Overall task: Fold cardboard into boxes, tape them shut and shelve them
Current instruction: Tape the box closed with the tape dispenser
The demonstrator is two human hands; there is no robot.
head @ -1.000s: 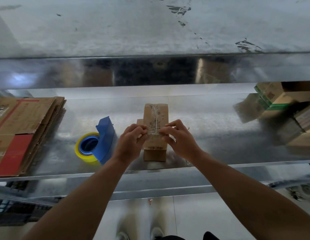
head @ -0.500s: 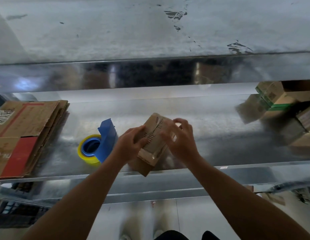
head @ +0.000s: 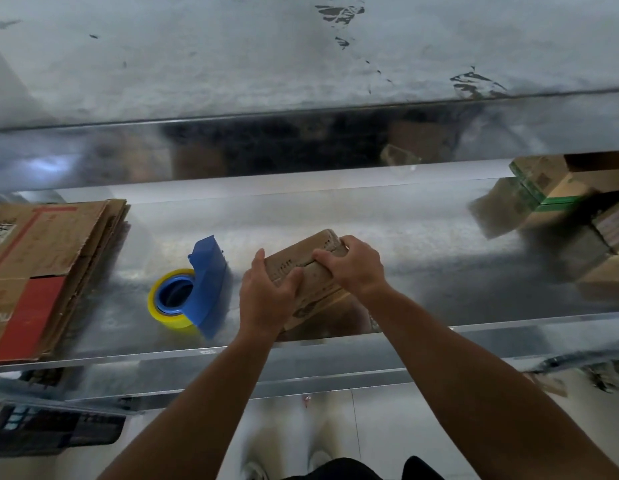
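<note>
A small brown cardboard box [head: 303,263] lies tilted on the shiny metal shelf [head: 422,271], its long side running up to the right. My left hand [head: 266,296] grips its near left end, thumb across the top face. My right hand [head: 353,265] grips the far right end with fingers curled over the top edge. A strip of tape with dark print runs along the box's top. The box's underside is hidden.
A yellow tape roll in a blue dispenser [head: 194,292] sits just left of my hands. Flat cardboard sheets [head: 41,268] are stacked at the shelf's left end. Finished boxes [head: 571,209] are piled at the right end. An upper shelf [head: 301,143] overhangs.
The box stood upright with both hands pinching its taped top; it has been tipped over and turned to the right, and both hands now wrap round its ends.
</note>
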